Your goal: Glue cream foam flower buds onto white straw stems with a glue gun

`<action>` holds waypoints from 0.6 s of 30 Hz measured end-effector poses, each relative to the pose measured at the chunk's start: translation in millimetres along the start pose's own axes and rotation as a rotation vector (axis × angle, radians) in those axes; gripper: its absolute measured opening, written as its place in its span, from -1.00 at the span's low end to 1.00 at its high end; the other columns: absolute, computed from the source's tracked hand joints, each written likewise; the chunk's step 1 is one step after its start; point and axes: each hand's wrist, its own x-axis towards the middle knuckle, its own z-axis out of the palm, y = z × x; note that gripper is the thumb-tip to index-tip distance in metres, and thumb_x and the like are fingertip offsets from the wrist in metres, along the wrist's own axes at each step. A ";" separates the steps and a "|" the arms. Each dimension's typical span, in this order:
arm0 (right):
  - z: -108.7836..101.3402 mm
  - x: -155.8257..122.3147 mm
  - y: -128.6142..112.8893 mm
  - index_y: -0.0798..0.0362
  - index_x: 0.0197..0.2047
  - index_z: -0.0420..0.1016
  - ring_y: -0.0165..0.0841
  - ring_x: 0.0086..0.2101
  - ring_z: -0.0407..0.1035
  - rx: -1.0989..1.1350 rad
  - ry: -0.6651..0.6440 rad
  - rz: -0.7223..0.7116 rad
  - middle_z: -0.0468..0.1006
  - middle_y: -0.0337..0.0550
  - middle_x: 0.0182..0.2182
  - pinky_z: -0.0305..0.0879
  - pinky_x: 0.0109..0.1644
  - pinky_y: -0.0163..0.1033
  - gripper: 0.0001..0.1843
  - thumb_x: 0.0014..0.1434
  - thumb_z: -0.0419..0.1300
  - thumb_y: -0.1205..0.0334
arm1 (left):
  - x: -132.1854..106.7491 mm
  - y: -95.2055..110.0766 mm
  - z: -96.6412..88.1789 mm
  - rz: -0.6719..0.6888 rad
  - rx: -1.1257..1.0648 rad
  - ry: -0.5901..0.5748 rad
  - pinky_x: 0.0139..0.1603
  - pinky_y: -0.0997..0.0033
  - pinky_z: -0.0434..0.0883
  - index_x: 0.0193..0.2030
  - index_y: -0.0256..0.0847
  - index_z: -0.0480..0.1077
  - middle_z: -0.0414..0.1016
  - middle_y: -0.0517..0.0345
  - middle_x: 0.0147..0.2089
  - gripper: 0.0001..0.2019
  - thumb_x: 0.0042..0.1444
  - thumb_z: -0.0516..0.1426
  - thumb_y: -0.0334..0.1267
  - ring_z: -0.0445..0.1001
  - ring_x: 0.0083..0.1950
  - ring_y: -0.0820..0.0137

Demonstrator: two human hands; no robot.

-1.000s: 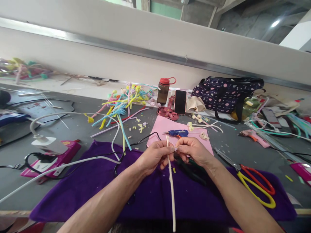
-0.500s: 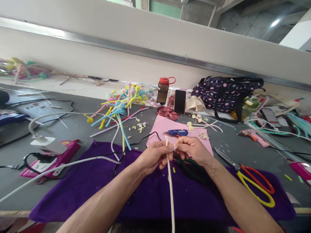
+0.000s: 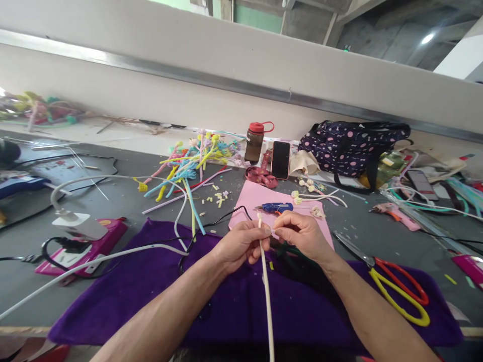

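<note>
Purple cloth [image 3: 124, 296] covers the near edge of a gray worktable [image 3: 124, 198], where a person's left hand [image 3: 241, 244] pinches a cream stem [image 3: 267, 296] near its top, the long end running down toward the viewer. Just beside it, the right hand [image 3: 302, 234] has thumb and forefinger drawn close; whether they grip anything cannot be told. Scissors [image 3: 372, 262] lie at right. Beyond, a blue glue gun [image 3: 277, 207] rests on a pink sheet [image 3: 249, 198], before a red-capped bottle [image 3: 254, 146].
</note>
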 end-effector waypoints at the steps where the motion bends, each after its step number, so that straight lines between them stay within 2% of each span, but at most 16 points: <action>1: 0.1 -0.2 -0.2 0.09 -0.39 0.43 -0.47 -0.53 0.29 0.005 -0.016 0.029 0.40 -0.25 -0.52 0.22 -0.44 -0.35 -0.92 0.09 0.17 0.26 | -0.1 -0.1 0.1 0.009 0.009 -0.005 -0.81 0.67 0.11 -0.52 -0.33 0.31 0.35 0.23 -0.63 -0.81 0.00 0.14 -0.25 0.16 -0.76 0.66; 5: 0.1 -0.9 1.0 0.10 -0.39 0.36 -0.50 -0.62 0.20 0.048 -0.118 0.131 0.32 -0.31 -0.63 0.10 -0.56 -0.39 -0.83 0.14 0.12 0.17 | -1.4 0.0 1.4 0.040 0.071 0.001 -0.81 0.68 0.10 -0.50 -0.31 0.29 0.34 0.26 -0.62 -0.80 0.01 0.13 -0.21 0.14 -0.77 0.66; 8: -0.2 -1.0 3.6 0.11 -0.39 0.33 -0.54 -0.67 0.10 0.117 -0.182 0.155 0.25 -0.36 -0.68 -0.01 -0.61 -0.41 -0.78 0.15 0.10 0.12 | -2.3 -0.4 2.8 0.034 0.083 -0.002 -0.82 0.67 0.08 -0.47 -0.30 0.29 0.35 0.27 -0.63 -0.83 0.01 0.13 -0.23 0.14 -0.78 0.65; 12: -1.4 -0.1 5.9 0.12 -0.41 0.34 -0.56 -0.69 0.07 0.185 -0.224 0.178 0.22 -0.37 -0.68 -0.04 -0.63 -0.41 -0.77 0.13 0.13 0.11 | -1.4 -2.2 3.1 0.006 0.058 0.008 -0.83 0.67 0.06 -0.48 -0.30 0.29 0.36 0.26 -0.64 -0.84 0.00 0.13 -0.26 0.14 -0.79 0.65; 18: -0.9 0.8 1.8 0.09 -0.38 0.43 -0.50 -0.59 0.24 0.071 -0.008 0.082 0.37 -0.28 -0.54 0.15 -0.53 -0.38 -0.88 0.05 0.21 0.21 | 0.8 -2.5 -0.8 -0.016 -0.023 0.003 -0.82 0.68 0.07 -0.53 -0.33 0.31 0.34 0.25 -0.65 -0.81 0.00 0.14 -0.26 0.12 -0.77 0.67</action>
